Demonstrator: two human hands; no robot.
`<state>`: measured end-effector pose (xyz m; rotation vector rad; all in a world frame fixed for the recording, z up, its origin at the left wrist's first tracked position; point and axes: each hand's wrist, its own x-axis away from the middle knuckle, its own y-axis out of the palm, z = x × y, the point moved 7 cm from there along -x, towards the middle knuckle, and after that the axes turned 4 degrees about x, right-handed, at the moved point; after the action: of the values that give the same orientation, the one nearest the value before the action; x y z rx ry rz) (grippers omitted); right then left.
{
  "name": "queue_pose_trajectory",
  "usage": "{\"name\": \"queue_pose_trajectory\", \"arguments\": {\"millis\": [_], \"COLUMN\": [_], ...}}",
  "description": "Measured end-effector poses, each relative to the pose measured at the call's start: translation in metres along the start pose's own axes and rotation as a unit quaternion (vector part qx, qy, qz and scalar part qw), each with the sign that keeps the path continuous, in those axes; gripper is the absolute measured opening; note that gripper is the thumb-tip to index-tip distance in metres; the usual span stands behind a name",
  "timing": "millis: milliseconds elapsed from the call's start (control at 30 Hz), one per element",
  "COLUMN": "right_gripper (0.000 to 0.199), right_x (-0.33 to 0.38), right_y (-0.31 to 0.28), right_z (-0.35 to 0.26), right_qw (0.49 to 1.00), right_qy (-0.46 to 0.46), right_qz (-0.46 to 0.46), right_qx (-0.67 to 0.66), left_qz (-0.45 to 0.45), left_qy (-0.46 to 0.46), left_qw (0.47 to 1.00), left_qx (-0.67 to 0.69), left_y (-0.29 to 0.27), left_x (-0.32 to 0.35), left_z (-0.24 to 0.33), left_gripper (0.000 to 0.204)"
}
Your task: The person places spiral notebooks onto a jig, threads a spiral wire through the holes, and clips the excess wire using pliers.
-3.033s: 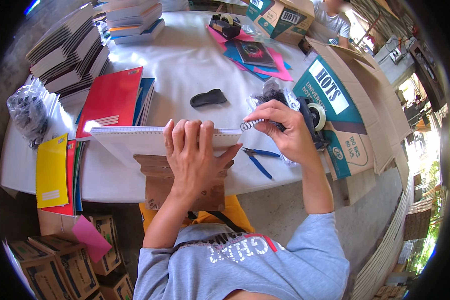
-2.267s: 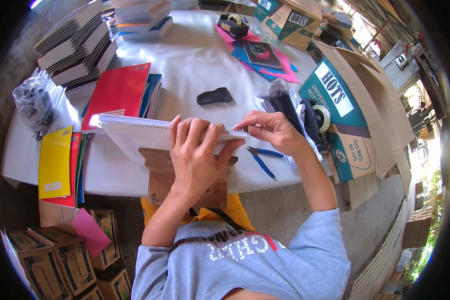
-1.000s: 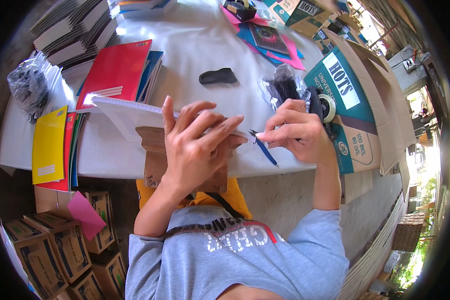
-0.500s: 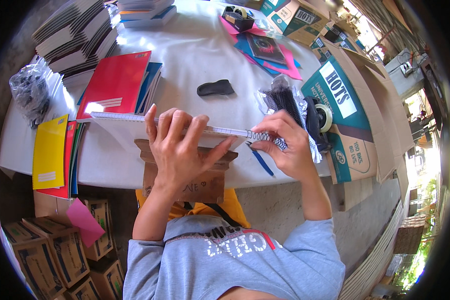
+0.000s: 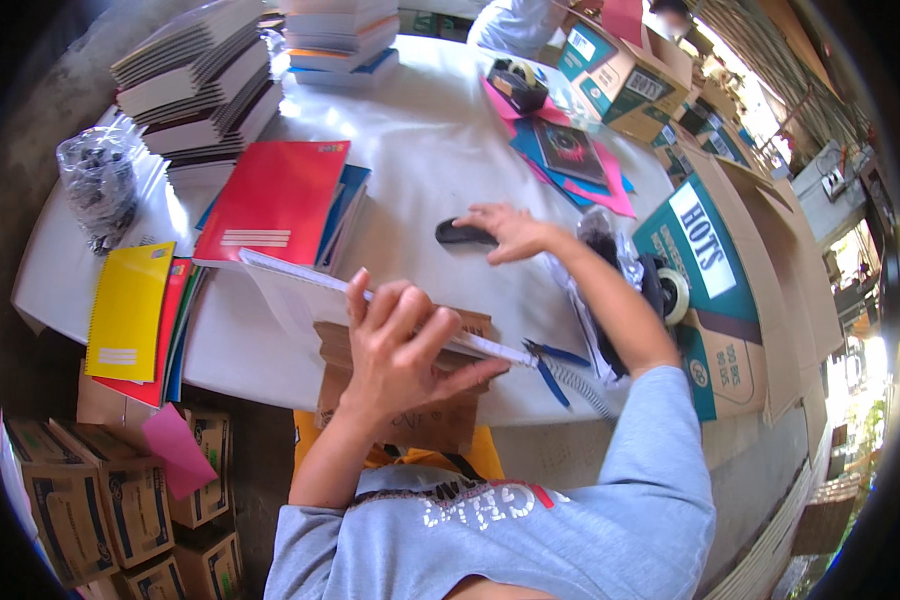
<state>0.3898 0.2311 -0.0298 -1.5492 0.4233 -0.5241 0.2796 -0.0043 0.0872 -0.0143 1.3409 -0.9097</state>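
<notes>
My left hand (image 5: 395, 345) grips a white-paged notebook (image 5: 292, 300), held on edge and slanting down to the right. From its right end a loose spiral coil (image 5: 580, 385) sticks out toward the table's front edge. My right hand (image 5: 510, 232) is stretched over the table with fingers apart, at a small black curved object (image 5: 454, 235); whether it touches that object I cannot tell. Beside the coil lie cutting pliers (image 5: 553, 385) with blue handles. A piece of brown cardboard (image 5: 345, 385) sits under the notebook at the table edge.
Red notebooks (image 5: 280, 200) and yellow notebooks (image 5: 130, 310) lie at left, near a plastic bag (image 5: 98, 185) of dark bits. Notebook stacks (image 5: 195, 85) rise behind. A tape dispenser (image 5: 518, 85) is at the back; a green-and-brown carton (image 5: 710, 270) stands right. Another person (image 5: 518, 25) is at the far side.
My right hand has let go of the coil and moved up and left to the black object. My left hand still holds the notebook. The coil's free end now hangs lower.
</notes>
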Motion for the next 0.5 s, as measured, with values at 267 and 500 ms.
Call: {"name": "queue_pose_trajectory", "arguments": {"millis": [267, 500], "right_gripper": [0.039, 0.027], "right_x": [-0.001, 0.129], "right_y": [0.021, -0.09], "right_z": [0.01, -0.095], "right_qw": [0.926, 0.652], "right_qy": [0.079, -0.325], "right_qz": [0.253, 0.236], "right_qx": [-0.268, -0.643], "left_qz": [0.0, 0.012], "left_qy": [-0.027, -0.072], "left_qw": [1.0, 0.997], "left_qx": [0.005, 0.01], "left_y": [0.0, 0.004], "left_x": [0.002, 0.002], "left_z": [0.001, 0.0], "left_gripper": [0.046, 0.059]}}
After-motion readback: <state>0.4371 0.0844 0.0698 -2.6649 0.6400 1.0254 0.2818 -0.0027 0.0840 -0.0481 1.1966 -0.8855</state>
